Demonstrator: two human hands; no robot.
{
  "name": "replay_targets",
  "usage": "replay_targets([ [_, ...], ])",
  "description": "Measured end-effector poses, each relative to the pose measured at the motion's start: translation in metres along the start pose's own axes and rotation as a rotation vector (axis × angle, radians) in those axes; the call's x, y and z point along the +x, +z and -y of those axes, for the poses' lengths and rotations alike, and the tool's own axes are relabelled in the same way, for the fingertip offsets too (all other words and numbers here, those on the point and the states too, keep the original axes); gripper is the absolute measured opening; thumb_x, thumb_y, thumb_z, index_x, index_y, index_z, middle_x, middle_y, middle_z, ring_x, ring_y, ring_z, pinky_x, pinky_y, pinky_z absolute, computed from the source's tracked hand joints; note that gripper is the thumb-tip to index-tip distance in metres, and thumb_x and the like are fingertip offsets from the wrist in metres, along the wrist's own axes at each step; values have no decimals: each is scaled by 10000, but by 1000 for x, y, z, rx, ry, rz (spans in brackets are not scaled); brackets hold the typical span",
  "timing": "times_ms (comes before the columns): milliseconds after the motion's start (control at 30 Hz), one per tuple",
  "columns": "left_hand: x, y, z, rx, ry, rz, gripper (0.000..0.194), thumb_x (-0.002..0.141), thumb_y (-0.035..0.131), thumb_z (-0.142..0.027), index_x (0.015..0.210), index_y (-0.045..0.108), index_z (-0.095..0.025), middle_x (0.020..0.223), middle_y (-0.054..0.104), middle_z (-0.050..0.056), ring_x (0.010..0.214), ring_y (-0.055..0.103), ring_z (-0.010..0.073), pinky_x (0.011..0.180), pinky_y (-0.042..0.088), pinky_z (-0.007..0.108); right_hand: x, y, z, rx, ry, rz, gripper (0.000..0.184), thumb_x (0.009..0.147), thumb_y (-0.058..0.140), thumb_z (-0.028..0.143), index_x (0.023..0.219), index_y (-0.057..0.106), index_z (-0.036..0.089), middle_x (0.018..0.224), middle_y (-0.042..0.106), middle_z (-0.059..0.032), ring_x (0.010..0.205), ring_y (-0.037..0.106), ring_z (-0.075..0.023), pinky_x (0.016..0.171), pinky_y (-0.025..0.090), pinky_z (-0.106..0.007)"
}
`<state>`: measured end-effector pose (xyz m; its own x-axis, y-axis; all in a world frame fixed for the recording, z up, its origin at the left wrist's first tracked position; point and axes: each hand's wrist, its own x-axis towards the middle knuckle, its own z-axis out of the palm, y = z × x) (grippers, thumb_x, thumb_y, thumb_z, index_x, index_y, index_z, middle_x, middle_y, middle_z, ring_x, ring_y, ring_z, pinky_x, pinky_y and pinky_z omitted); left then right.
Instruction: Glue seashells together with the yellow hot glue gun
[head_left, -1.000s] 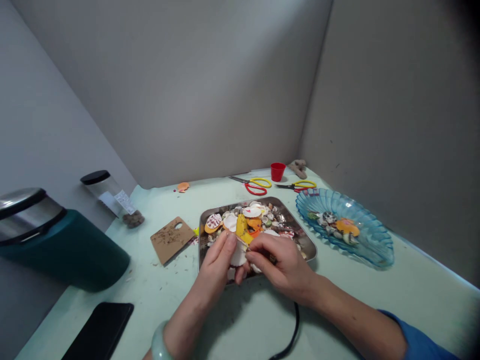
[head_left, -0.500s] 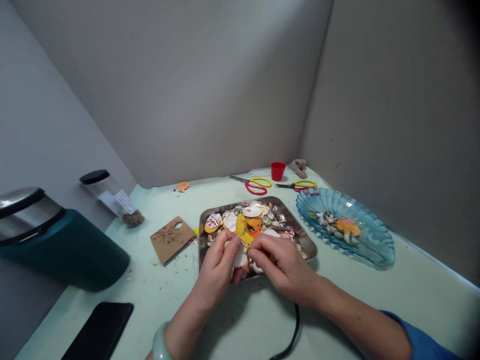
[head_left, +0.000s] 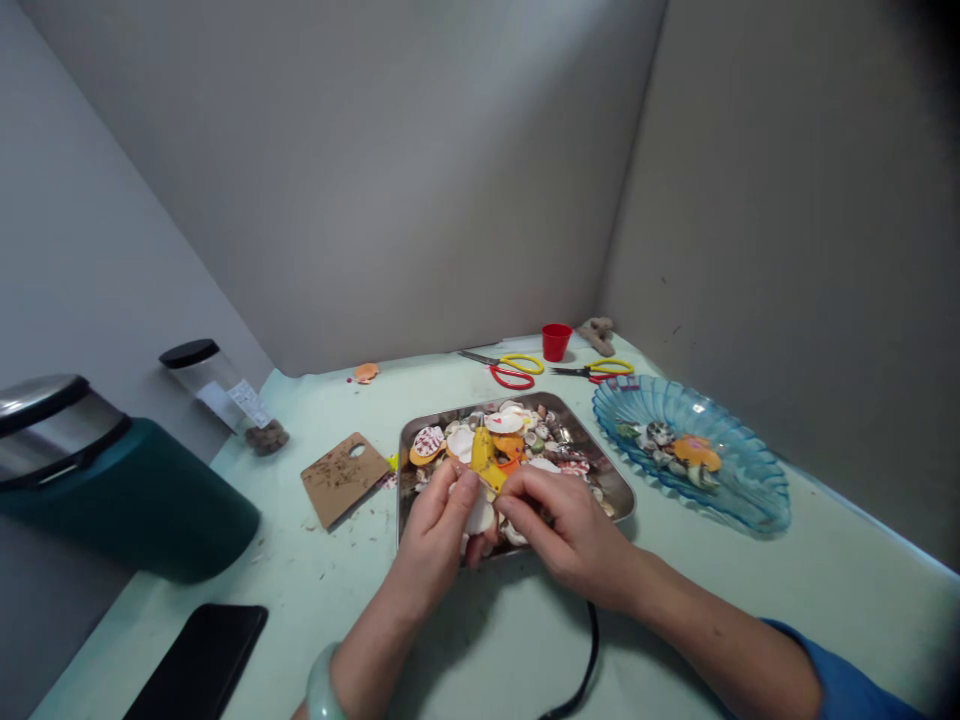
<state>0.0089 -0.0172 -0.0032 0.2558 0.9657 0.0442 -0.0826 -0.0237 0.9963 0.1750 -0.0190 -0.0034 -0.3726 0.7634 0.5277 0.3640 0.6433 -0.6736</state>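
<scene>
Grey walls (head_left: pixel 420 180) corner us on both sides; pale green desk (head_left: pixel 750 580) below. Largest item at left: teal bottle (head_left: pixel 150 500). Centre, metal tray (head_left: pixel 616 485) heaped with mixed shells; to its right, blue scalloped dish (head_left: pixel 757 490). Near left, black phone (head_left: pixel 202 660); behind it, clear jar (head_left: pixel 214 390), tilted.

Both hands meet over the tray's near side. Left hand (head_left: pixel 431 540) pinches a white shell (head_left: pixel 480 515) between thumb and fingers. Right hand (head_left: pixel 581 530) has thumb and forefinger drawn together at the shell's edge; whether it grips anything, we cannot tell.

Yellow glue gun (head_left: pixel 486 455) lies on the heap, just beyond the fingertips.

Change: over the last second, the left thumb has slid slightly rightward and the shell's visible face has shifted with it; the right hand has barely moved. We read this as small-scale adjustment, the work concentrated at the shell's edge.
</scene>
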Motion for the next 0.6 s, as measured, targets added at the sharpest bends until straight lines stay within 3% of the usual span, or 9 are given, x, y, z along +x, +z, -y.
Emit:
replay_targets([
  [167,1,-1,0,-38,-48,14,371,879,560,-558,808,435,-215,499,546,-72,342,392,59,368,260,181,-1,1,-1,4,-17,4,216,967,488,208,760,546,194,678,589,10,608,532,-125,599,390,-243],
  [367,2,-1,-1,-105,-24,38,328,894,565,-513,852,488,-197,619,631,-30,427,532,91,480,407,219,0,2,-4,20,15,-102,175,961,515,202,797,577,198,694,632,3,621,565,-134,627,422,-258],
  [600,3,-2,1,-125,0,47,303,901,564,-489,926,536,-188,601,605,-37,446,540,106,498,415,227,-1,2,-3,-6,5,-139,156,959,518,210,821,592,201,700,646,-8,630,580,-149,629,438,-273],
])
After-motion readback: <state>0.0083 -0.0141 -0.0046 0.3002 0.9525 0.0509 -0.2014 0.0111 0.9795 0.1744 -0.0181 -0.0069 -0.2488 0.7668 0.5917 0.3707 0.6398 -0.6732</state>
